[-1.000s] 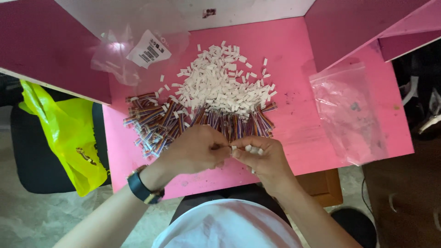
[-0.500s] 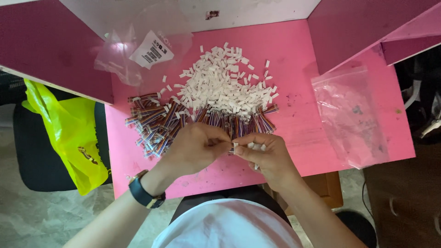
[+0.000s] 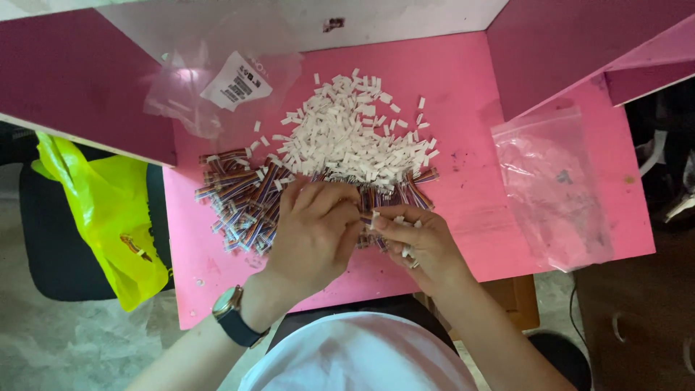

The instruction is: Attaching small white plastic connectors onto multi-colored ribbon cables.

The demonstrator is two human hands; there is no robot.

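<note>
A heap of small white plastic connector pieces (image 3: 355, 137) lies in the middle of the pink table (image 3: 463, 87). In front of it is a spread of short multicoloured wire bundles (image 3: 242, 199). My left hand (image 3: 315, 232) rests over the wire bundles with its fingers curled, pinching at a wire bundle. My right hand (image 3: 420, 242) meets it fingertip to fingertip and holds several white connector pieces, one pinched at the fingertips. What exactly sits between the fingertips is partly hidden.
A clear plastic bag with a white label (image 3: 217, 87) lies at the back left. Another clear bag (image 3: 557, 185) lies at the right. A yellow plastic bag (image 3: 101, 217) hangs off the left edge. Dark pink partition walls (image 3: 79, 87) stand on both sides.
Both hands stay joined over the near edge of the wire bundles. The fingers have shifted slightly; my left hand now covers more of the bundles.
</note>
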